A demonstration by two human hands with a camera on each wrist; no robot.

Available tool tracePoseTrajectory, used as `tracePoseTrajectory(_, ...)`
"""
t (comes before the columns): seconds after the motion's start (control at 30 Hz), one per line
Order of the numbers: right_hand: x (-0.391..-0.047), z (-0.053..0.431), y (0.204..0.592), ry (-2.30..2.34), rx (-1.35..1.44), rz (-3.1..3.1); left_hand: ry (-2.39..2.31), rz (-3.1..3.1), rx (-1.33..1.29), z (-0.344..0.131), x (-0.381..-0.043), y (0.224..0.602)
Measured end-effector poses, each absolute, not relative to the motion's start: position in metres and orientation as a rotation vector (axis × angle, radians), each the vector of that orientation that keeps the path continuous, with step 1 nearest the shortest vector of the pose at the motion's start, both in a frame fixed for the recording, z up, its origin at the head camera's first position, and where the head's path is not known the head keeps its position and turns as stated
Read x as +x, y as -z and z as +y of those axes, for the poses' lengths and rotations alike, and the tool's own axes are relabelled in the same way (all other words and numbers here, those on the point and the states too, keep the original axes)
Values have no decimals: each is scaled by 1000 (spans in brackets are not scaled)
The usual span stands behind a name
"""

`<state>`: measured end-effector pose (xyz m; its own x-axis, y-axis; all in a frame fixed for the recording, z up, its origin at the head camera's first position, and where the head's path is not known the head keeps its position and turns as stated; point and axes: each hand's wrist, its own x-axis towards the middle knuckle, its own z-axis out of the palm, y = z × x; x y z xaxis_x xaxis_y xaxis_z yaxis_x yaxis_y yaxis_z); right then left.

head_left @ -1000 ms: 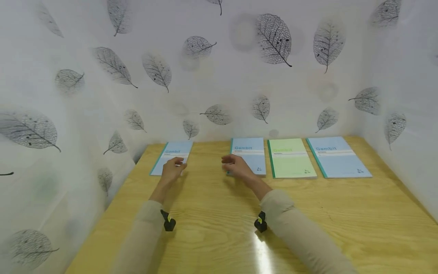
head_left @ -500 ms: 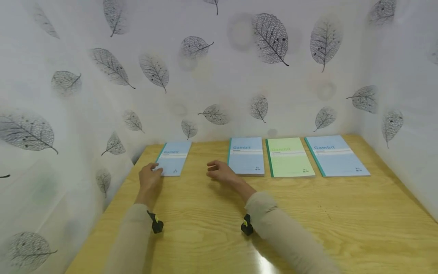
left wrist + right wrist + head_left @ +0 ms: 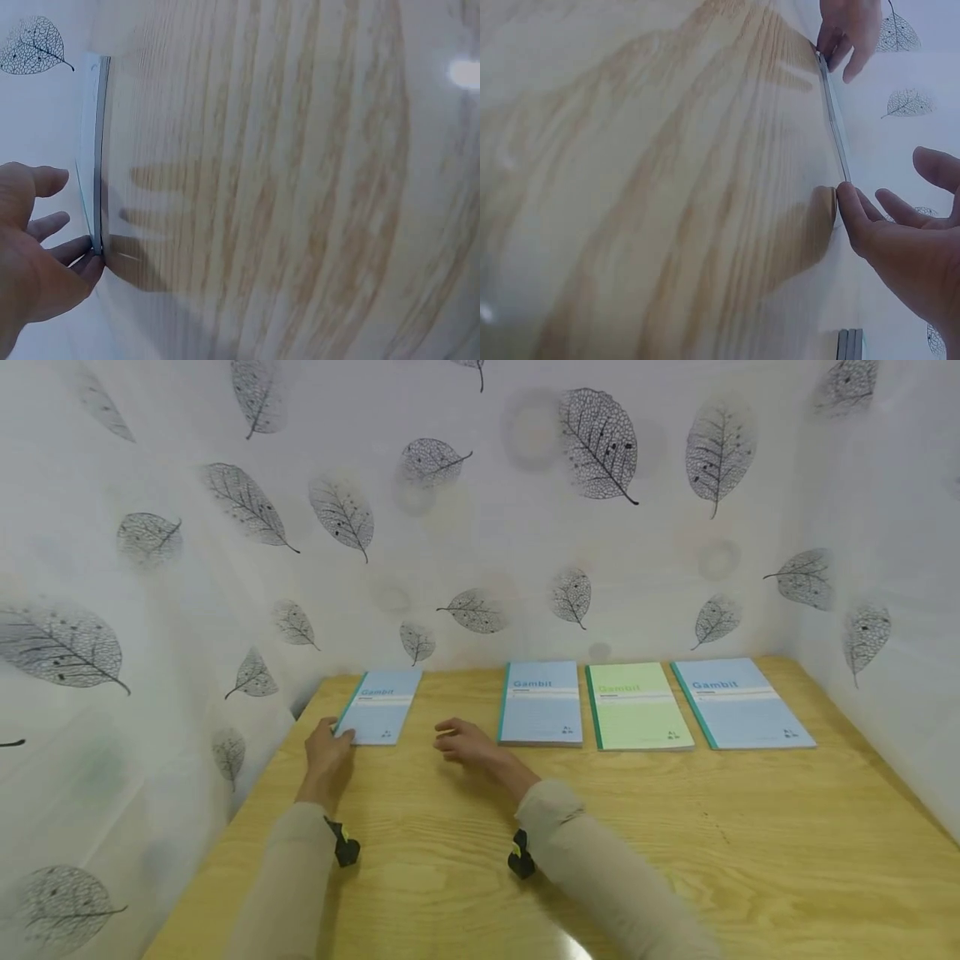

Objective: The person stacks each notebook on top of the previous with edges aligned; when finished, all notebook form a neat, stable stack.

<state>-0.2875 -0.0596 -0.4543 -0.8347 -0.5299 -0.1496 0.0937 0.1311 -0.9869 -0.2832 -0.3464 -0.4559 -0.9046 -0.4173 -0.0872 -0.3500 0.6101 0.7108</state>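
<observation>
At the table's back left lies a blue "Gambit" notebook [image 3: 382, 706] with a green spine. My left hand [image 3: 324, 756] is at its near left corner; in the left wrist view the fingertips [image 3: 96, 262] touch that corner while the thumb [image 3: 49, 180] stays raised above. To the right of this notebook my right hand [image 3: 467, 747] hovers low over the wood, its fingers loosely curled with nothing in them. In the right wrist view its lowest fingertip [image 3: 845, 191] overlaps the far end of the notebook's edge [image 3: 834, 112].
Right of my hands lie a thicker blue notebook [image 3: 540, 710], a green notebook [image 3: 641, 718] and a larger blue notebook [image 3: 742, 710], side by side along the back of the wooden table [image 3: 675, 827]. A leaf-patterned white curtain [image 3: 487, 527] encloses the back and sides.
My left hand has moved left from over the left notebook to its near left corner. The right hand has moved left, off the thicker blue notebook. The notebooks have kept their places.
</observation>
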Motion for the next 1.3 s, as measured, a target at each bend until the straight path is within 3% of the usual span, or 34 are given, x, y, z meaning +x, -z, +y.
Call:
tracePoseTrajectory(0.53,-296,-81,459,1890,-346,1841,1045,-2829,605,-331,-285,451)
tracePoseTrajectory(1.0,-292,-81,458,1980,-271,1679,1386,-2881,577,-326,-284,440)
tracePoseTrajectory(1.3,-294,-75,458,2022,-280,1603,1749,-2721,388,-337,-271,445)
